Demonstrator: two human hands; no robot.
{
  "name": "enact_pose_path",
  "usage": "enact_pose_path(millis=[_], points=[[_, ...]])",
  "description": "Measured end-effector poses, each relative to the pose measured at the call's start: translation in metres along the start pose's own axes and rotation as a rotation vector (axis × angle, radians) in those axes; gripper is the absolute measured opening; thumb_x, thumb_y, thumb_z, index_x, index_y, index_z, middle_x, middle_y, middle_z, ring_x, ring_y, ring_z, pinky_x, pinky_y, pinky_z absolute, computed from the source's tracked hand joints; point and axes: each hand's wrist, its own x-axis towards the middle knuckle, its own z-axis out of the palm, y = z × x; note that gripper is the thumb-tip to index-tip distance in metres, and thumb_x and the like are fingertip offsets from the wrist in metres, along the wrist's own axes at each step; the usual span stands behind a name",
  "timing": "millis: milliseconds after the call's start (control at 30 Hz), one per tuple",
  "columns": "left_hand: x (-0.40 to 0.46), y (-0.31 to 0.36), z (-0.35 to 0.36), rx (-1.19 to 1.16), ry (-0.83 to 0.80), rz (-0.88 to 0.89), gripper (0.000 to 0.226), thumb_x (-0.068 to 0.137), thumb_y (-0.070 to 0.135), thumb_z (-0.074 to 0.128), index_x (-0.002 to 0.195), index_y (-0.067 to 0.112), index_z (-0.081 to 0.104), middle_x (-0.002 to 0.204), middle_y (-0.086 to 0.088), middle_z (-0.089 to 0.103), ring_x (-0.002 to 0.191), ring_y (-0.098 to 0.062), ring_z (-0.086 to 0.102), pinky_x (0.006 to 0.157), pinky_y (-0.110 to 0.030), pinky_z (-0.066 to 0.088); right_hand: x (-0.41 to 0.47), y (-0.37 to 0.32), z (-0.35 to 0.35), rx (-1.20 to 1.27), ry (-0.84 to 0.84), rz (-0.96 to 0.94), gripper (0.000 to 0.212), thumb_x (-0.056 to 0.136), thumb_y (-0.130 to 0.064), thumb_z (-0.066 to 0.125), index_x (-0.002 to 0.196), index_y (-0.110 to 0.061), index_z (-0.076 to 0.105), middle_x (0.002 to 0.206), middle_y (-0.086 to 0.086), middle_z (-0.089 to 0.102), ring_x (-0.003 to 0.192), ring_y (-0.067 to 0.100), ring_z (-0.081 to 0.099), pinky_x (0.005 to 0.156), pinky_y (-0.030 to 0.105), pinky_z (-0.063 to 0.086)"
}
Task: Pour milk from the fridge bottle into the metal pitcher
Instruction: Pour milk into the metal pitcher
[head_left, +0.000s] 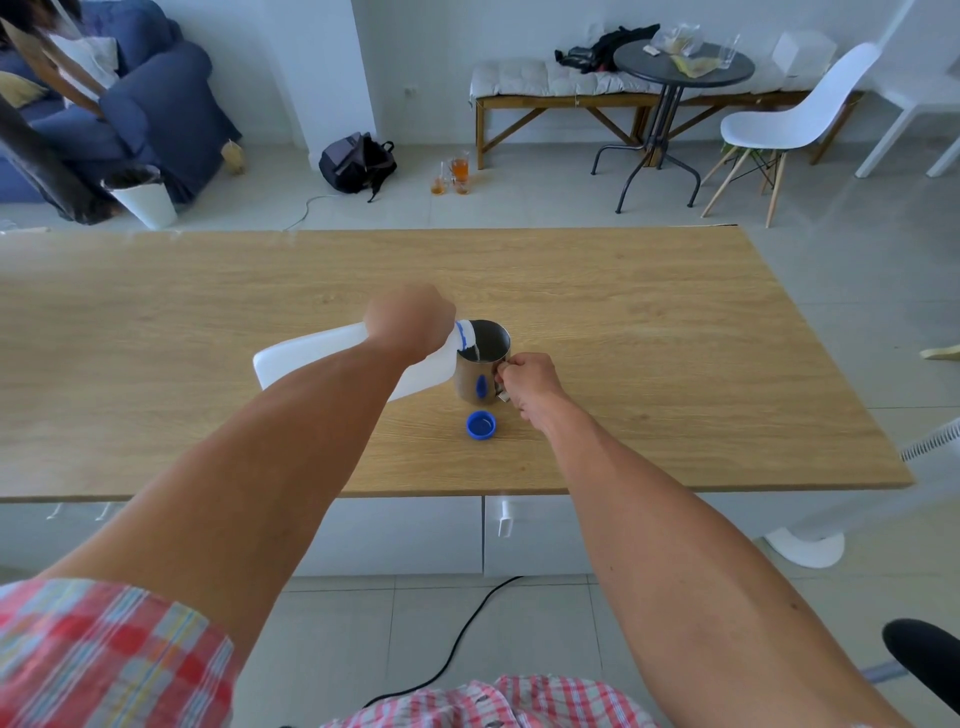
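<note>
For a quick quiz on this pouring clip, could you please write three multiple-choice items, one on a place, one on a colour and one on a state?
1. Where does the bottle cap lie?
A. On the table, just in front of the pitcher
B. On the floor
C. On the bottle's neck

2. What colour is the cap?
A. Red
B. Blue
C. White

3. How is the milk bottle held?
A. Upright on the table
B. Lying flat, let go
C. Tipped, its mouth over the pitcher

Answers:
1. A: the cap rests on the table, on the person's side of the pitcher.
2. B: it is plainly blue against the wood.
3. C: the left hand tilts the bottle with its neck at the pitcher's rim, and a thin stream runs in, while the right hand grips the pitcher's handle.
</note>
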Motion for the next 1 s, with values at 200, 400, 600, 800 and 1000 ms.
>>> enact_pose_path(millis=[200, 400, 600, 800, 1000], points=[[0.0003, 0.0006, -0.0001, 0.032, 0.003, 0.013, 0.026, 0.096, 0.018, 0.040, 0.072, 0.013, 0.050, 0.073, -0.007, 0.056, 0.061, -0.023, 0.051, 0.065, -0.035, 0.043, 0.0016, 0.0015, 0.0010, -0.008, 0.008, -0.009, 0.022, 0.099, -0.009, 0.051, 0.087, -0.010, 0.070, 0.078, 0.009, 0.062, 0.070, 0.022, 0.052, 0.056, 0.034, 0.039], [0.0013, 0.0007, 0.0009, 0.043, 0.002, 0.017, 0.026, 0.098, 0.021, 0.039, 0.081, 0.011, 0.057, 0.073, -0.006, 0.056, 0.063, -0.023, 0.053, 0.065, -0.035, 0.043, 0.0027, 0.0019, 0.0011, -0.012, 0.010, -0.008, 0.023, 0.099, -0.009, 0.050, 0.087, -0.010, 0.070, 0.077, 0.008, 0.061, 0.068, 0.021, 0.051, 0.054, 0.033, 0.037], [0.0027, 0.0003, 0.0007, 0.013, -0.001, 0.007, 0.030, 0.098, 0.022, 0.037, 0.079, 0.011, 0.057, 0.075, -0.008, 0.057, 0.064, -0.025, 0.054, 0.066, -0.035, 0.043, 0.0042, 0.0027, 0.0011, -0.010, 0.006, -0.001, 0.024, 0.097, -0.010, 0.050, 0.089, -0.006, 0.072, 0.078, 0.009, 0.063, 0.069, 0.023, 0.053, 0.055, 0.034, 0.039], [0.0029, -0.0004, 0.0000, 0.006, -0.005, 0.005, 0.030, 0.098, 0.023, 0.038, 0.078, 0.011, 0.056, 0.074, -0.007, 0.057, 0.062, -0.024, 0.052, 0.066, -0.035, 0.043, 0.0049, 0.0030, 0.0022, -0.005, 0.009, -0.005, 0.022, 0.098, -0.011, 0.051, 0.090, -0.007, 0.072, 0.080, 0.010, 0.063, 0.070, 0.023, 0.052, 0.058, 0.035, 0.039], [0.0033, -0.0004, 0.0002, 0.007, -0.005, 0.003, 0.031, 0.098, 0.023, 0.038, 0.078, 0.011, 0.057, 0.073, -0.007, 0.057, 0.060, -0.022, 0.050, 0.065, -0.034, 0.043, 0.0068, 0.0040, 0.0022, -0.001, 0.008, 0.004, 0.025, 0.097, -0.010, 0.050, 0.097, 0.002, 0.072, 0.080, 0.009, 0.063, 0.072, 0.023, 0.054, 0.060, 0.036, 0.041]])
